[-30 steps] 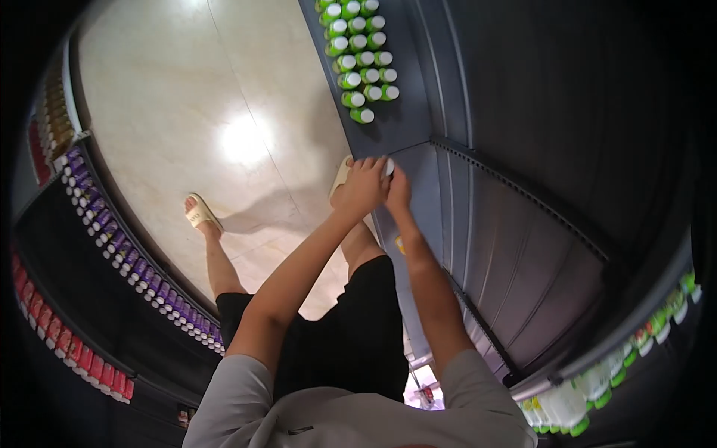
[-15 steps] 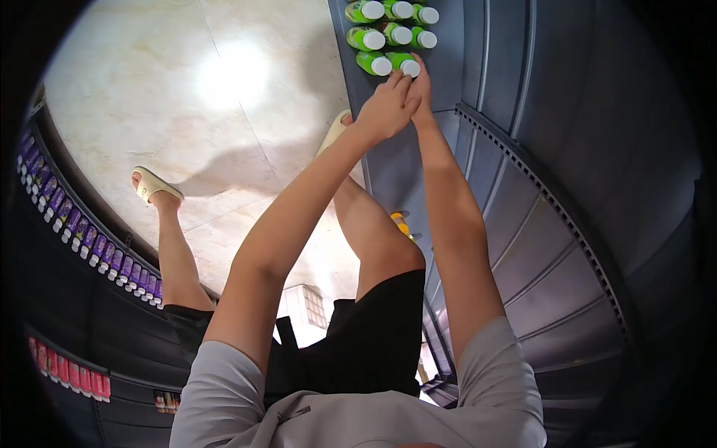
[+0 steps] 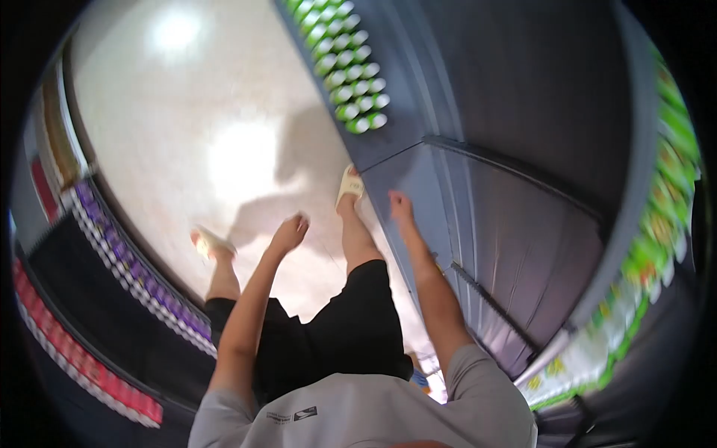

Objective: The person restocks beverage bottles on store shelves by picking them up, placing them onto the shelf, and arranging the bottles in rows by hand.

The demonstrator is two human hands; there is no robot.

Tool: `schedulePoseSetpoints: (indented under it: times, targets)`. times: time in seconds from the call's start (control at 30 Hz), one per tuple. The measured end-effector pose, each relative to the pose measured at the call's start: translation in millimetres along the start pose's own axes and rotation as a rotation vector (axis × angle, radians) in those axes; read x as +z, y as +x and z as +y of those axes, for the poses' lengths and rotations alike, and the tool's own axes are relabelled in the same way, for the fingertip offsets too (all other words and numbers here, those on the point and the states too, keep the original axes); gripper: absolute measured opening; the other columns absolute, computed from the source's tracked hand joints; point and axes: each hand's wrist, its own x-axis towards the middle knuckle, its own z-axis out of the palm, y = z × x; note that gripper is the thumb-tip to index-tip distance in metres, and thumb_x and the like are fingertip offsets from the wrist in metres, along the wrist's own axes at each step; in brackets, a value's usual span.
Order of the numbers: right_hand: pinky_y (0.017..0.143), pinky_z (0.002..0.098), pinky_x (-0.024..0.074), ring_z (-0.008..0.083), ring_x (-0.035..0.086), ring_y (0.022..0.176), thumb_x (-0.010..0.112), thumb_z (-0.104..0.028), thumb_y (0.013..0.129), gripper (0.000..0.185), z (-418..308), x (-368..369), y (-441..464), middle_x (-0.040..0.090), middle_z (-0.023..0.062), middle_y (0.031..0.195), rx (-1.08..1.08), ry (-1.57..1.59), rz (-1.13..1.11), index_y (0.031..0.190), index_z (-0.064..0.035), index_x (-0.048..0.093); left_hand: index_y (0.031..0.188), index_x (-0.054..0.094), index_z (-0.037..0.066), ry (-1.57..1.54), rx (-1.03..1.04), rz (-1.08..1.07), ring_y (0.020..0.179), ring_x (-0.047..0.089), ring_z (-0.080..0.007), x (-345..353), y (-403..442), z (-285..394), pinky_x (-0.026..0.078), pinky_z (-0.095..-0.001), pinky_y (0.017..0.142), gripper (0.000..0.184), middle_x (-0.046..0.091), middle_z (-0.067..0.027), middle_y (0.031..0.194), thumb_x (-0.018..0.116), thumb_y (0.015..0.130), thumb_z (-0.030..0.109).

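Green bottles (image 3: 345, 57), white-capped, stood in close rows on the grey shelf (image 3: 429, 198), beyond both my hands; those rows looked set, what was left I couldn't tell; right hand (image 3: 401, 204) near the shelf, left hand (image 3: 291, 233) above the floor (image 3: 172, 119); fingers looked curled, no bottle showing, how tightly I couldn't tell; purple bottles (image 3: 142, 270) opposite.

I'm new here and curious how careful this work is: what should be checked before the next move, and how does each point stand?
1. Left hand free of bottles: ok, none visible.
2. Right hand free of bottles: ok, none visible.
3. Hands apart: ok, a clear gap shows.
4. Bare shelf space beyond the green bottles: ok.
5. Bottle rows neatly lined up: cannot tell, blurred.
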Motion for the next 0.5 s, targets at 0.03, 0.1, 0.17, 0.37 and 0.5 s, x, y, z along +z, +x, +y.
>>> schedulePoseSetpoints:
  times: [0.03, 0.1, 0.17, 0.37, 0.5]
  targets:
    - [0.068, 0.0326, 0.0533, 0.0156, 0.062, 0.072, 0.056, -0.02, 0.099, 0.025, 5, -11, -38, 0.069, 0.007, 0.089, -0.17, -0.063, 0.052, 0.113, -0.0056, 0.069, 0.099, 0.063, -0.001, -0.056, 0.055, 0.052, 0.092, 0.063, -0.0476, -10, -23, -3, 0.049, -0.052, 0.079, 0.034, 0.066, -0.0296, 0.092, 0.051, 0.096, 0.03]
    - [0.05, 0.0305, 0.0467, 0.0114, 0.054, 0.056, 0.052, -0.019, 0.1, 0.022, -21, -28, -131, 0.062, 0.002, 0.076, -0.14, 0.089, 0.032, 0.111, -0.0105, 0.07, 0.094, 0.066, -0.002, 0.013, 0.063, 0.047, 0.088, 0.066, -0.0434, -32, -47, -3, 0.051, -0.0498, 0.075, 0.037, 0.068, -0.0246, 0.089, 0.054, 0.097, 0.032]
    - [0.048, 0.0281, 0.0395, 0.0087, 0.044, 0.054, 0.052, -0.016, 0.101, 0.02, -86, -37, -224, 0.049, -0.0033, 0.066, -0.056, 0.215, 0.04, 0.108, -0.0114, 0.07, 0.105, 0.065, -0.001, -0.298, -0.013, 0.017, 0.081, 0.069, -0.023, -53, -66, 35, 0.056, -0.0364, 0.072, 0.029, 0.071, -0.0128, 0.085, 0.054, 0.101, 0.026]
    - [0.063, 0.0217, 0.0416, 0.0049, 0.05, 0.071, 0.058, -0.02, 0.101, 0.018, -259, -98, -455, 0.061, -0.0035, 0.085, -0.414, 0.373, -0.013, 0.108, -0.0083, 0.069, 0.117, 0.06, -0.002, -0.268, 0.427, -0.27, 0.092, 0.067, -0.0182, -136, -167, 242, 0.055, -0.0315, 0.081, 0.026, 0.069, -0.0116, 0.102, 0.052, 0.104, 0.02]
    - [0.076, 0.0278, 0.0487, 0.0131, 0.06, 0.086, 0.063, -0.018, 0.096, 0.021, -355, -213, -497, 0.067, 0.0057, 0.101, -0.897, 0.199, 0.284, 0.106, 0.0005, 0.067, 0.121, 0.059, 0.0, -0.395, 0.711, -0.404, 0.099, 0.066, -0.0182, -129, -162, 361, 0.054, -0.0309, 0.086, 0.027, 0.068, -0.0103, 0.109, 0.053, 0.103, 0.019]
